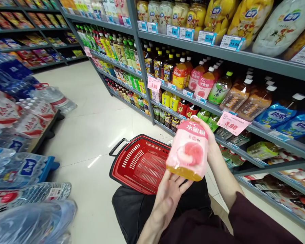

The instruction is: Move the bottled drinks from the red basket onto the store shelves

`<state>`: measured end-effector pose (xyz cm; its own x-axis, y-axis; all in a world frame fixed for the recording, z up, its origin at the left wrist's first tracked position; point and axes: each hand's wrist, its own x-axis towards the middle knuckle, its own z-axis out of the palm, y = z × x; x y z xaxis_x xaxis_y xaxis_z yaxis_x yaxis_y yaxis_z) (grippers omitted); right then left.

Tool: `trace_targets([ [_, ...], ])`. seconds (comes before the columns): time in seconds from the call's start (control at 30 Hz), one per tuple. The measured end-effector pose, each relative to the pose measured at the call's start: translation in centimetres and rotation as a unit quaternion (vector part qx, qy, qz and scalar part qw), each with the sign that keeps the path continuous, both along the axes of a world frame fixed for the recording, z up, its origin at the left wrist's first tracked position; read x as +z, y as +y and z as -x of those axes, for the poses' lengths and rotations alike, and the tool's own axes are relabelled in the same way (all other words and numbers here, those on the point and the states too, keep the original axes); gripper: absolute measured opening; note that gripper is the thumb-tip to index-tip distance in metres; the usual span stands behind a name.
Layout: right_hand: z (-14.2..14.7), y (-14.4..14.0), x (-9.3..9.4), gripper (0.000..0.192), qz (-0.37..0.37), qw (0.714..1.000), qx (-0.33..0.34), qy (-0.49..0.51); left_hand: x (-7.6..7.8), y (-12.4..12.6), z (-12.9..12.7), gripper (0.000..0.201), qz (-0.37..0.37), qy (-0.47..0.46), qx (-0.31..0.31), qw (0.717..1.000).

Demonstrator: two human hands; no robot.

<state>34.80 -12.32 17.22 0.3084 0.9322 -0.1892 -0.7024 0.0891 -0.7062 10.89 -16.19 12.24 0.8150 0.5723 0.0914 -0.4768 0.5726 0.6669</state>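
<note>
Both hands gripping pink peach-drink bottle [188, 152]: right hand [210, 140] closing round top, left hand [167, 195] supporting base. Bottle hovering above red basket [139, 162] on floor beside shelf edge. Inspecting step, seemingly; lowering calls for steady two-hand hold.

We hold the peach drink bottle [187, 152] between left hand [167, 196] under its base and right hand [210, 142] behind its top. Shopping basket [139, 162] on the floor [91, 115] just left of it. Drink shelves [218, 54] right, water packs [17, 135] left.
</note>
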Motion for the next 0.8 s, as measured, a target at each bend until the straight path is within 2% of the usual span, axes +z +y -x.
trace_targets([
  [0.1, -0.2, 0.0, 1.1, 0.018, 0.003, 1.000, 0.027, 0.006, 0.1, 0.1, -0.3, 0.087, 0.030, 0.020, 0.009, 0.999],
  [0.2, 0.0, 0.4, 1.3, 0.017, 0.005, 0.998, 0.065, -0.002, -0.1, -0.3, -0.6, 0.079, 0.051, 0.021, 0.012, 0.998],
  [0.4, -0.1, 0.7, 0.4, 0.017, 0.010, 0.997, 0.078, 0.001, -0.8, -0.5, -0.8, 0.070, 0.057, 0.021, 0.019, 0.998],
  [0.57, -0.5, 0.8, -0.1, 0.017, 0.010, 0.997, 0.078, 0.010, -1.4, -0.6, -0.8, 0.074, 0.057, 0.021, 0.022, 0.998],
  [0.8, -0.8, 1.0, -0.6, 0.018, 0.024, 0.997, 0.076, 0.018, -1.2, -0.8, -0.7, 0.072, 0.071, 0.036, 0.025, 0.997],
])
